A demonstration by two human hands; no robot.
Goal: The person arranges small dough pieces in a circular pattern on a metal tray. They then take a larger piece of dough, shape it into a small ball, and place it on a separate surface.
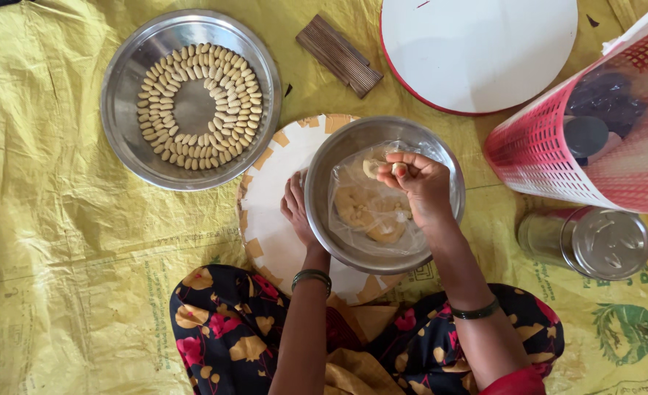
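A steel bowl (338, 157) sits on a round white board (276, 197) in front of me. Inside the bowl lies pale dough (368, 212) in a clear plastic bag. My right hand (419, 183) is over the bowl, its fingertips pinched on a small piece of dough (399, 169). My left hand (295, 208) rests on the board and touches the bowl's left rim. A steel plate (130, 80) at the upper left holds several small ridged dough pieces (225, 95) laid in rings.
A ridged wooden block (338, 55) lies behind the bowl. A round white board with a red edge (477, 51) is at the top right. A red plastic basket (543, 146) with dark containers and a steel canister (587, 241) stand at the right. Yellow sheeting (61, 256) covers the floor.
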